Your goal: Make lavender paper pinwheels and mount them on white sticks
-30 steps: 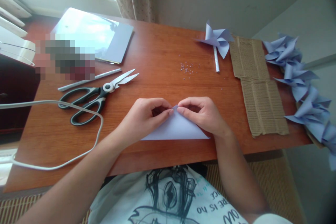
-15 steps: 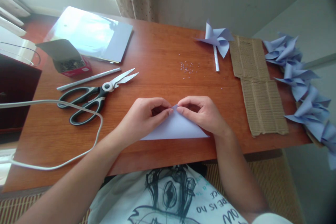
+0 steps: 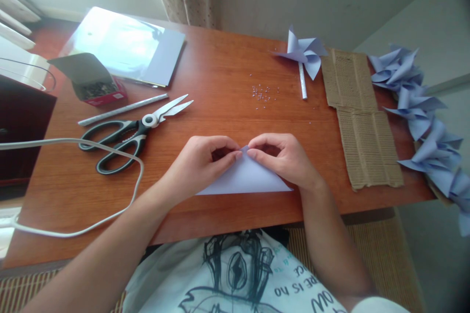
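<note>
A pale lilac sheet of paper (image 3: 245, 179), folded into a triangle, lies flat near the front edge of the brown wooden table (image 3: 220, 78). My left hand (image 3: 200, 164) and my right hand (image 3: 284, 159) both press on it, and their fingertips pinch the triangle's top point from either side. The paper's left and right corners are partly hidden under my hands.
Black-handled scissors (image 3: 128, 134) and a thin white stick (image 3: 123, 109) lie at the left, behind a white cable (image 3: 121, 208). A small open box (image 3: 91, 83) and a paper stack (image 3: 125, 46) sit far left. A finished paper pinwheel (image 3: 303, 56), corrugated cardboard (image 3: 362, 117) and several pinwheels (image 3: 422, 112) are at the right.
My hands and the paper have stayed in place. Only the view has shifted slightly.
</note>
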Demonstrator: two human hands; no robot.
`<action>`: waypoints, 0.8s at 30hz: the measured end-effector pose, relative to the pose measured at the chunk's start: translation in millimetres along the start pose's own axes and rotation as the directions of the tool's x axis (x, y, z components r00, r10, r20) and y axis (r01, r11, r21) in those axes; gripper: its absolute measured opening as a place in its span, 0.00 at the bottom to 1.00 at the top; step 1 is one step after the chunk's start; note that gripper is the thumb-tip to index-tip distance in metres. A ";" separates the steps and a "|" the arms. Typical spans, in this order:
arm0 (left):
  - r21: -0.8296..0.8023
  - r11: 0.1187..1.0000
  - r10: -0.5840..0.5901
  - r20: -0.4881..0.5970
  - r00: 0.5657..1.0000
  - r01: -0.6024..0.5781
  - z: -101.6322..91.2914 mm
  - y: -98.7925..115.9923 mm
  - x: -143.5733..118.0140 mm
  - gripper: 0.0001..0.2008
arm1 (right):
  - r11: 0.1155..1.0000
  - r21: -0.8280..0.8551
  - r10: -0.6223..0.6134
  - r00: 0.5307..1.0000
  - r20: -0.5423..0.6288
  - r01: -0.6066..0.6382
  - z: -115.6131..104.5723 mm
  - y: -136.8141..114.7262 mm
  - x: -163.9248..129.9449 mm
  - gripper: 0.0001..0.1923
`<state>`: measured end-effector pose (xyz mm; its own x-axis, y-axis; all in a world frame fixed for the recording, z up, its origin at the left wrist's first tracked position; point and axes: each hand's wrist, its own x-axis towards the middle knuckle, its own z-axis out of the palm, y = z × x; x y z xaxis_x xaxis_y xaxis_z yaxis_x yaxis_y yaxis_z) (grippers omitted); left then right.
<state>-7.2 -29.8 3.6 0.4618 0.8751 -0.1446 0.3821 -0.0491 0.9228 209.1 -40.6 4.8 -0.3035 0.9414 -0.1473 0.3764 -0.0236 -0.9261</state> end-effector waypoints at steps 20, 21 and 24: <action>0.024 1.000 0.015 -0.011 1.000 -0.015 0.3 -0.4 -0.4 0.10 | 0.999 0.020 -0.025 1.000 -0.003 0.025 0.0 2.2 -0.3 0.06; 0.024 1.000 0.015 -0.011 1.000 -0.015 0.3 -0.4 -0.4 0.10 | 0.999 0.023 -0.023 1.000 -0.003 0.023 0.0 2.2 -0.5 0.06; 0.024 1.000 0.017 -0.011 1.000 -0.017 0.4 -0.3 -0.4 0.10 | 1.000 0.020 -0.021 1.000 -0.003 0.021 0.0 2.6 -0.6 0.06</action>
<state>-7.2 -30.3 3.2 0.4592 0.8795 -0.1251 0.3938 -0.0753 0.9161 210.3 -41.3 2.5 -0.3083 0.9428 -0.1266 0.3520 -0.0106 -0.9359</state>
